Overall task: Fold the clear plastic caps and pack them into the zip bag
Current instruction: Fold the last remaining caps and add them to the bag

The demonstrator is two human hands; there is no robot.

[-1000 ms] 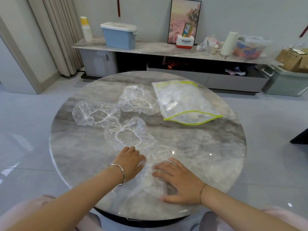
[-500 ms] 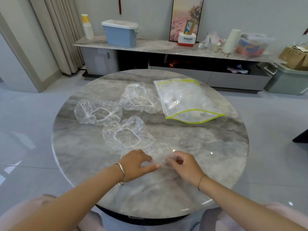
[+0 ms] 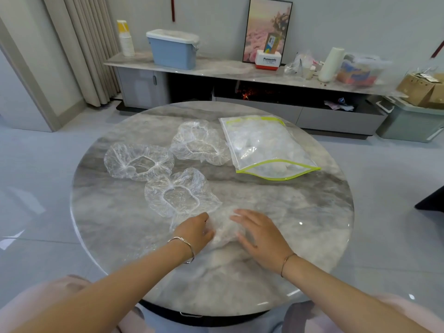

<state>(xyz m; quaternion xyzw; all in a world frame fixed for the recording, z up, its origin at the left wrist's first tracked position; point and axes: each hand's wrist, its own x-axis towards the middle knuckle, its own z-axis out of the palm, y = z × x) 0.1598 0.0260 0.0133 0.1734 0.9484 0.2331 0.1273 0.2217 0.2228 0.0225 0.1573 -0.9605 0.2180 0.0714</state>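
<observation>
A half-folded clear plastic cap (image 3: 224, 228) lies on the round marble table (image 3: 300, 212) near its front, between my hands. My left hand (image 3: 194, 230) holds the cap's left edge with curled fingers. My right hand (image 3: 260, 233) lies flat on its right side, fingers straight. Three more caps lie spread open beyond: one just past my left hand (image 3: 180, 193), one to the left (image 3: 138, 162), one further back (image 3: 199, 141). The zip bag (image 3: 266, 147), edged in lime green, lies at the back right with folded caps inside and its mouth gaping toward me.
Behind the table runs a low grey sideboard (image 3: 216, 68) with a blue bin (image 3: 173, 49), a framed picture, a paper roll and boxes. Curtains hang at the back left. Grey tiled floor surrounds the table.
Both hands pinched the cap together half a second ago. Now my right hand has flattened onto it, and the cap sits a little further from the table's front edge.
</observation>
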